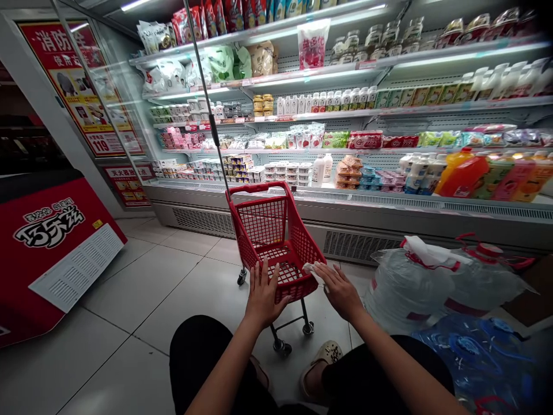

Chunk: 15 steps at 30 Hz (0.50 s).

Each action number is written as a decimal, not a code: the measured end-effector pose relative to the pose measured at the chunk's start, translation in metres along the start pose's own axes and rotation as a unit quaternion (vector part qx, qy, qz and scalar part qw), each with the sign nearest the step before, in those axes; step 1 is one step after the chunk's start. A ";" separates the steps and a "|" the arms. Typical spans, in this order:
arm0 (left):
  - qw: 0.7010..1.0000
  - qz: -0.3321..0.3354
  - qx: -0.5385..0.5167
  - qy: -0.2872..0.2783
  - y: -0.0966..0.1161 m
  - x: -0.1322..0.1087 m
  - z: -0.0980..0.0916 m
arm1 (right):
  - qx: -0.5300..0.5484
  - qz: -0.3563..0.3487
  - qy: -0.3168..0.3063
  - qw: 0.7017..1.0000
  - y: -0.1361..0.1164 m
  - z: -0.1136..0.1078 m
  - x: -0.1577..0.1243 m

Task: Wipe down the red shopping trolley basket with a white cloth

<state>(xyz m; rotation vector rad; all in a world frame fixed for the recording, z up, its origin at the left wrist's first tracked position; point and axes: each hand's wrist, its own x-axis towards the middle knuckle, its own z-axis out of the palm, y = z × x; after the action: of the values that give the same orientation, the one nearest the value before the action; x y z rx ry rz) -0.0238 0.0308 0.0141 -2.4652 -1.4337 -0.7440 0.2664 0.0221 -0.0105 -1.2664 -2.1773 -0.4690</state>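
"What stood on the floor (164, 282)?"

"The cart (303, 235), on its wheels (282, 347). Left of it was a red freezer (93, 216); right of it, bagged jugs (410, 288), with blue jugs (470, 351) at its near right. A shoe (330, 351) rested just on its near side."

"And the shelves (268, 151)?"

"They ran behind the cart. The lowest shelf (371, 199) bore tubs (287, 173) directly beyond it and juice bottles (462, 176) well off to its right. Higher up, past the cart, stood a row of small bottles (326, 102)."

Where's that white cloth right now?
In the head view, the white cloth is at the right hand, by the near right corner of the red shopping cart.
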 end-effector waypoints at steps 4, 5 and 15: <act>1.000 -0.001 -0.006 -0.006 -0.001 0.006 0.006 | 0.016 0.037 0.011 0.999 0.000 0.003 0.002; 1.000 -0.003 -0.005 -0.008 -0.002 0.006 0.007 | 0.019 0.044 0.014 0.999 -0.003 0.004 0.002; 1.000 -0.015 0.007 0.008 -0.018 0.004 0.002 | 0.022 0.016 0.005 1.000 -0.058 0.007 0.008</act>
<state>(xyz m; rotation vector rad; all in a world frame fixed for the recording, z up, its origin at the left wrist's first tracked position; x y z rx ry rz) -0.0370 0.0441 0.0125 -2.4284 -1.4677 -0.7547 0.2106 0.0026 -0.0115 -1.2694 -2.1441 -0.4113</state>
